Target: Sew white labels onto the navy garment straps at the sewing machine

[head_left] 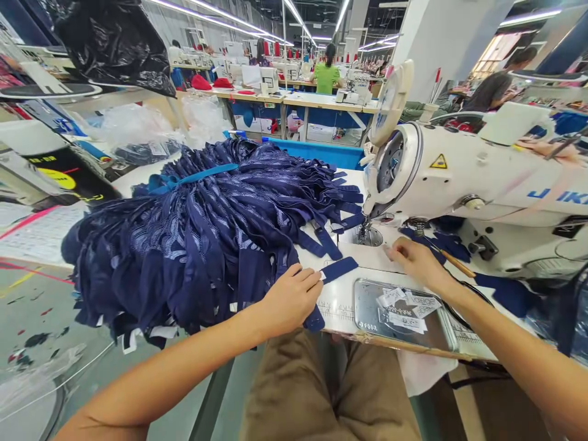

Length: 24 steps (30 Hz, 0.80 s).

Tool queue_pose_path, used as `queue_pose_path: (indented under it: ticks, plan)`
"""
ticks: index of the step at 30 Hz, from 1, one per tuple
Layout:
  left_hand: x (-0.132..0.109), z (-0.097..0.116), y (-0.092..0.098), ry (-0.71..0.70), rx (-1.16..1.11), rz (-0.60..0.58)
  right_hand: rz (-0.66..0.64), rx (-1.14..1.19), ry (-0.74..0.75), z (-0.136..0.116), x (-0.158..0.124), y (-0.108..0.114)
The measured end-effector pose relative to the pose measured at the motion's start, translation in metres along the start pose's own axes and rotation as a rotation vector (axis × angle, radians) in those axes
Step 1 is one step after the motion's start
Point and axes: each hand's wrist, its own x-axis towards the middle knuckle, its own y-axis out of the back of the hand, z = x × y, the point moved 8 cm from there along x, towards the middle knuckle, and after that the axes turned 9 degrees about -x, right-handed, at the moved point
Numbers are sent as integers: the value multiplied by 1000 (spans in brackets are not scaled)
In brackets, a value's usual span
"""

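You have bright overhead light from ceiling tubes (530, 18); glints on the black bag (114, 46). Your navy fabric pile (220, 214) reads sharp, far background soft; wide-angle stretch at edges.

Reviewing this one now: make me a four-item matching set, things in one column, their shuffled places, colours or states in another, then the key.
Things
1. Left hand
2. Right hand
3. Metal tray
4. Warning triangle

Descriptions
A. Near the presser foot
B. Yellow, on the white sewing machine
C. Touching a navy fabric piece
D. Bearing paper labels

Pairs: 1-C, 2-A, 3-D, 4-B
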Motion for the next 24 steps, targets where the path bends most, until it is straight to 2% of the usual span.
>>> queue_pose_path:
  ticks: [2,4,6,9,16,24]
  plan:
    - [1,-1,-2,25,2,4,-44,250,95,-30,-11,-10]
    - [3,-1,-3,47,6,11,-175,422,110,-57,-20,-28]
    - [4,-1,-4,64,9,18,-258,499,134,-81,-24,-42]
    - [3,-1,-5,85,-7,32,-266,513,173,-104,-22,-52]
    - [1,-2,-4,103,-47,62,-271,413,181,-109,-14,-65]
    - [1,-3,-7,105,-52,39,-231,390,178,-106,-15,-66]
